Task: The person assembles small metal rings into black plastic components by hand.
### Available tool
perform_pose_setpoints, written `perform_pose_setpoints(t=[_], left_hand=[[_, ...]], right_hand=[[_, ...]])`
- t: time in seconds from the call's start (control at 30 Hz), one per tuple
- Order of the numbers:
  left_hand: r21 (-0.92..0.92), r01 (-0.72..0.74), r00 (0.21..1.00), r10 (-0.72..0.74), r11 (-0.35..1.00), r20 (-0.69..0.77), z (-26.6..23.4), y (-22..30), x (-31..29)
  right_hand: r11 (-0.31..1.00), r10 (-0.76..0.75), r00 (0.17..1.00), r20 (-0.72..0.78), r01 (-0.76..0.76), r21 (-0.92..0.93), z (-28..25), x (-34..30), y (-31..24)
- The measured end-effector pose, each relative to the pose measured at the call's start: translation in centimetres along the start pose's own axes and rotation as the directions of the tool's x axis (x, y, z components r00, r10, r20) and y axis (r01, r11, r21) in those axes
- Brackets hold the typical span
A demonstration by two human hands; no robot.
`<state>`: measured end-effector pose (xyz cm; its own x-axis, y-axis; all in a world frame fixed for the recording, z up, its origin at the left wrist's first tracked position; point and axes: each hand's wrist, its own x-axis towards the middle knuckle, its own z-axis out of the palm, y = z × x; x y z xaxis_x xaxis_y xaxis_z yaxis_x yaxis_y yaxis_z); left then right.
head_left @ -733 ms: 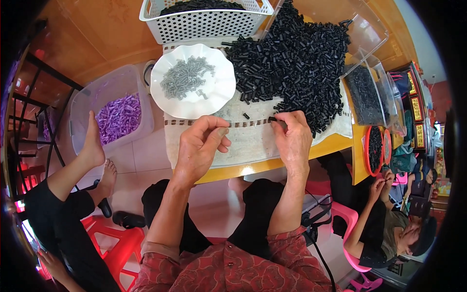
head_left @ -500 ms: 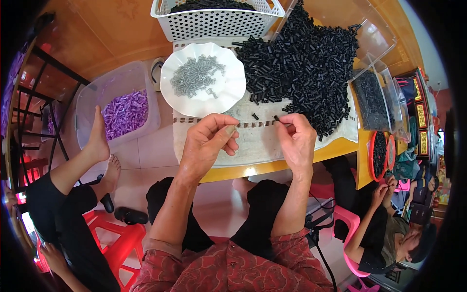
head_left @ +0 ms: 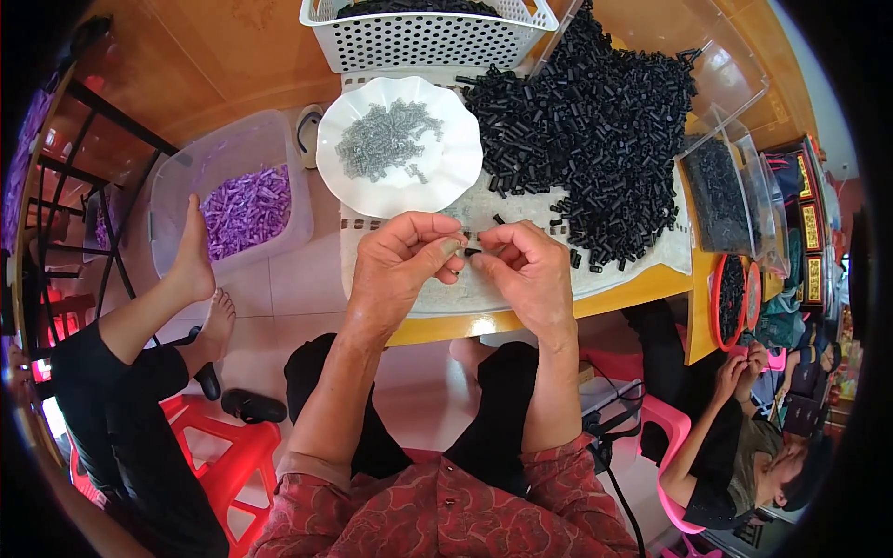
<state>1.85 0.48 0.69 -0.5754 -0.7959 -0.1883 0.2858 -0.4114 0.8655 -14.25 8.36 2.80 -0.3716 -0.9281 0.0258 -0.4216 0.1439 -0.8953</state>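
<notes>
My left hand (head_left: pixel 402 268) and my right hand (head_left: pixel 528 274) meet fingertip to fingertip over the cloth-covered table (head_left: pixel 484 324). Between them is a small black tube piece (head_left: pixel 473 251), pinched by my right fingers. My left fingers pinch a small grey piece against it, too small to make out. Just beyond lies a large heap of black tube pieces (head_left: pixel 595 139). A white scalloped plate (head_left: pixel 400 147) with several small grey metal springs sits ahead of my left hand.
A white perforated basket (head_left: pixel 428 33) stands at the far edge. Clear bins of black pieces (head_left: pixel 721 195) sit at the right. A clear tub of purple pieces (head_left: pixel 244 200) is on the floor at left, beside another person's bare feet (head_left: pixel 200 279). A seated person (head_left: pixel 744 437) works at lower right.
My right hand has moved left from the edge of the black heap to meet my left hand. The fingertips now touch around the black piece.
</notes>
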Motion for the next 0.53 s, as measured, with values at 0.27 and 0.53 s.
perform_pose_setpoints(t=[0.27,0.53], left_hand=[[0.09,-0.065,0.998,0.065,0.994,0.006,0.43,-0.19,-0.07],[0.16,-0.091,0.996,0.094,0.983,-0.011,0.59,-0.33,-0.13]], right_hand=[[0.961,-0.069,0.997,-0.017,0.071,0.268,-0.01,-0.02,-0.18],[0.972,-0.173,0.985,0.016,0.168,0.164,0.17,-0.04,-0.5]])
